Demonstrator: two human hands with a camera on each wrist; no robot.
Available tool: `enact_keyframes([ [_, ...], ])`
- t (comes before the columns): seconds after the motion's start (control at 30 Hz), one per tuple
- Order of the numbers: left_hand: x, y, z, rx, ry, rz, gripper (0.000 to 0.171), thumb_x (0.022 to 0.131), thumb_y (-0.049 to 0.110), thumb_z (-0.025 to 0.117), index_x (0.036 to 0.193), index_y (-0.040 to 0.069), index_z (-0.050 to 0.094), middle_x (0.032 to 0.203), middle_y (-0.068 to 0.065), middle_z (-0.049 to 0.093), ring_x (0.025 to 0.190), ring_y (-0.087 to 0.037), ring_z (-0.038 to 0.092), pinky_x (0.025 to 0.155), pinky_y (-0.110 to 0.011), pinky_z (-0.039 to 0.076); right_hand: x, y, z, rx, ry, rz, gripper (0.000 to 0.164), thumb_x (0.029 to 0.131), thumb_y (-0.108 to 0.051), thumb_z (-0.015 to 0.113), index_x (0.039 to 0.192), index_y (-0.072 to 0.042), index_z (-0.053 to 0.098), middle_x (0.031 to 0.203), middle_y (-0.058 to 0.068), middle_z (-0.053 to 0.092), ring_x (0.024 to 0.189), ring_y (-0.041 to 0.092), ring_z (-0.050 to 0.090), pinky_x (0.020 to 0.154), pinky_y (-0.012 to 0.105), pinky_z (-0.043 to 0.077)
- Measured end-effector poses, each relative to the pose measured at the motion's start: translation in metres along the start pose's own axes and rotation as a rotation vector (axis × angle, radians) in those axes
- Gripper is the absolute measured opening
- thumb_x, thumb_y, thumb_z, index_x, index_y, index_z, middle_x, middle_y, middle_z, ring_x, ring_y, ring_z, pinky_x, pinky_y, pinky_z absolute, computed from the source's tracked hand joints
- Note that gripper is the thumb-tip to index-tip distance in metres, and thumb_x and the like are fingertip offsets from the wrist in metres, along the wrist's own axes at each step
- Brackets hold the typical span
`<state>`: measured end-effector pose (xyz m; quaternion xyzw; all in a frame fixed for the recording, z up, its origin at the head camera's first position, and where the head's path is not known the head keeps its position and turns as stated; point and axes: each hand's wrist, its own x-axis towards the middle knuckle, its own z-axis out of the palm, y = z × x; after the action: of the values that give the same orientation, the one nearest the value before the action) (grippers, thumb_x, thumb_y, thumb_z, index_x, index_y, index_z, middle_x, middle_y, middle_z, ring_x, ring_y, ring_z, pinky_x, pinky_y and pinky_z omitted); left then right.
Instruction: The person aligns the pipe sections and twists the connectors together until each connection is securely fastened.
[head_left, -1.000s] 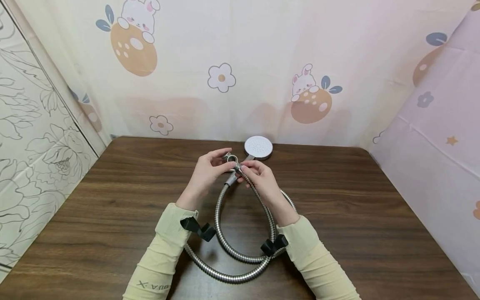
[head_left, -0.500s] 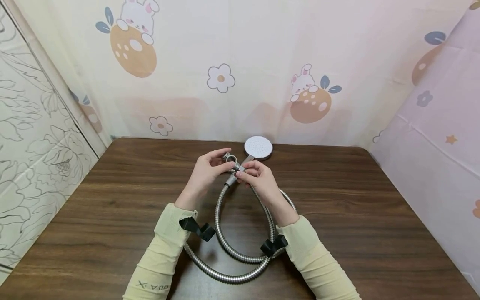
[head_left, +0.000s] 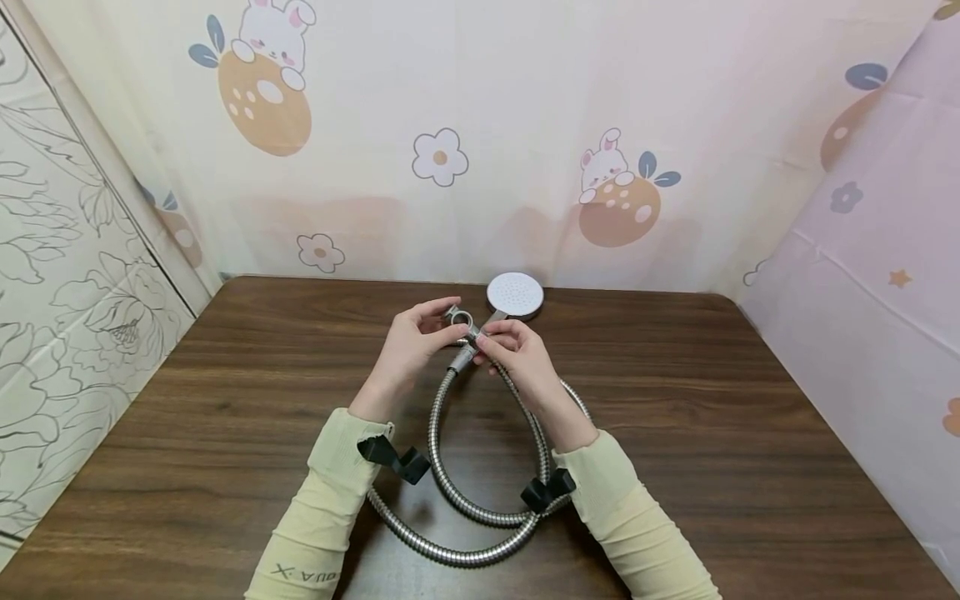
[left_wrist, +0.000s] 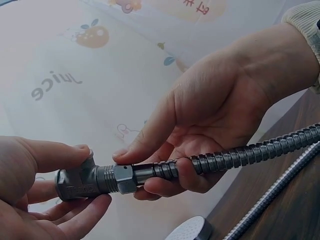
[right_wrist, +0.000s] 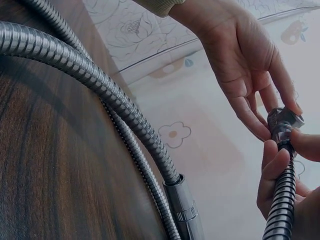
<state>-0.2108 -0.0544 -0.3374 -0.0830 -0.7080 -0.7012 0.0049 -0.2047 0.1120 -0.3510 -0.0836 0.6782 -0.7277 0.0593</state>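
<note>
In the head view my left hand [head_left: 408, 342] pinches a metal tee fitting [left_wrist: 80, 181] between thumb and fingers; its round opening faces up. My right hand [head_left: 525, 358] holds the end of a flexible metal shower hose [head_left: 457, 557], thumb on the hex nut [left_wrist: 125, 179] and fingers curled round the ribbed part. In the left wrist view the nut sits on the fitting's threaded end, with some thread showing between them. Behind the hands lies a shower head [head_left: 515, 293] with a white face, its handle [head_left: 462, 358] joined to the hose's other end.
The hose lies in loose loops on the dark wooden table [head_left: 712, 433], passing between and under the forearms. Black wrist mounts [head_left: 395, 458] are strapped to both sleeves. A patterned curtain [head_left: 510, 100] hangs along the table's back edge.
My right thumb and fingers slid down off the nut half a second ago, exposing it, and are now back up around it. My left hand keeps its grip on the fitting.
</note>
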Motion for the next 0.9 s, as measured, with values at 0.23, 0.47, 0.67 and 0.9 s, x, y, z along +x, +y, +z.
enact_keyframes([
  [0.23, -0.0007, 0.0007, 0.0002, 0.006, 0.004, -0.004, 0.043, 0.079, 0.008, 0.068, 0.121, 0.009, 0.058, 0.106, -0.013, 0.061, 0.087, -0.013, 0.058, 0.079, -0.033, 0.049, 0.0004, 0.0015, 0.0009, 0.027, -0.010, -0.002, 0.017, 0.091, -0.006, 0.051, 0.105, 0.004, 0.047, 0.072, 0.001, 0.064, 0.060, 0.007, 0.061, 0.051, 0.018, 0.044],
  [0.47, 0.0000, -0.0003, -0.0002, -0.003, -0.003, -0.003, 0.042, 0.080, 0.008, 0.068, 0.121, 0.009, 0.058, 0.104, -0.012, 0.062, 0.088, -0.014, 0.058, 0.080, -0.032, 0.049, -0.0005, 0.0012, 0.0009, 0.022, -0.042, -0.003, 0.015, 0.093, -0.008, 0.049, 0.104, 0.002, 0.047, 0.072, -0.002, 0.065, 0.063, 0.009, 0.061, 0.052, 0.018, 0.044],
  [0.67, 0.0012, -0.0008, -0.0012, -0.010, -0.009, -0.013, 0.042, 0.080, 0.008, 0.068, 0.121, 0.009, 0.058, 0.105, -0.012, 0.061, 0.089, -0.015, 0.058, 0.082, -0.036, 0.049, 0.0002, 0.0005, 0.0008, -0.043, -0.040, 0.030, 0.029, 0.084, 0.000, 0.059, 0.109, 0.004, 0.045, 0.078, -0.004, 0.063, 0.065, 0.007, 0.061, 0.058, 0.020, 0.044],
  [0.9, 0.0001, -0.0003, -0.0012, 0.005, -0.013, -0.009, 0.042, 0.080, 0.009, 0.068, 0.121, 0.009, 0.057, 0.106, -0.012, 0.061, 0.091, -0.016, 0.057, 0.076, -0.026, 0.048, -0.0003, 0.0018, -0.0006, -0.052, -0.042, 0.023, 0.020, 0.087, -0.004, 0.058, 0.105, 0.002, 0.050, 0.078, -0.003, 0.064, 0.065, 0.008, 0.061, 0.057, 0.021, 0.043],
])
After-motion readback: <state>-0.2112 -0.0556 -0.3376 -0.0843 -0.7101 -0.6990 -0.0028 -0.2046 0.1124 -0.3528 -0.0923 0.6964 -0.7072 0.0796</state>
